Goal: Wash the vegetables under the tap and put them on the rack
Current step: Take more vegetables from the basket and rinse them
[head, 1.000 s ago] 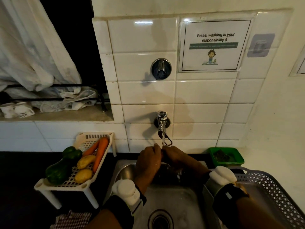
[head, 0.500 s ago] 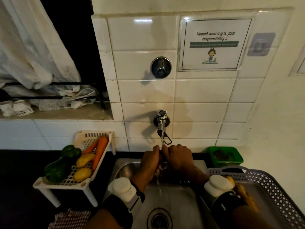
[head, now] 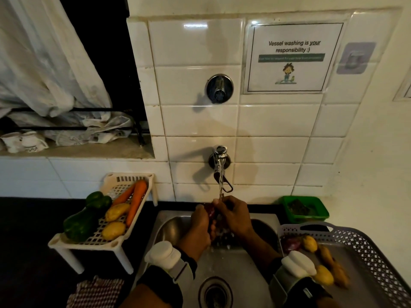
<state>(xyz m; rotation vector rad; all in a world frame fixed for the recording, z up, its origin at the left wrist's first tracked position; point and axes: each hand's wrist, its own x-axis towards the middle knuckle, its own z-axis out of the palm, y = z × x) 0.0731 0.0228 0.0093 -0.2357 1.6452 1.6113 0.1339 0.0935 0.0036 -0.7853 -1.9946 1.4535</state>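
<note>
The sink (head: 240,263) is kept beneath the tap (head: 219,161) so runoff drains. At nine o'clock, the rack (head: 115,241) holds finished vegetables; unwashed ones wait in the basket (head: 373,247) at three. A dark red vegetable (head: 209,210) is clamped under the stream by the curled fingers of the left hand (head: 200,225) and right hand (head: 233,215).

Glossy white ceramic tiles (head: 195,121) cover the wall behind a shiny chrome tap (head: 219,160). The sink (head: 235,270) is brushed steel, wet and dully reflective. A matt cream plastic rack (head: 93,242) and a perforated grey plastic basket (head: 375,252) flank it, with checked cloth (head: 95,293) on the dark worktop (head: 29,252).
</note>
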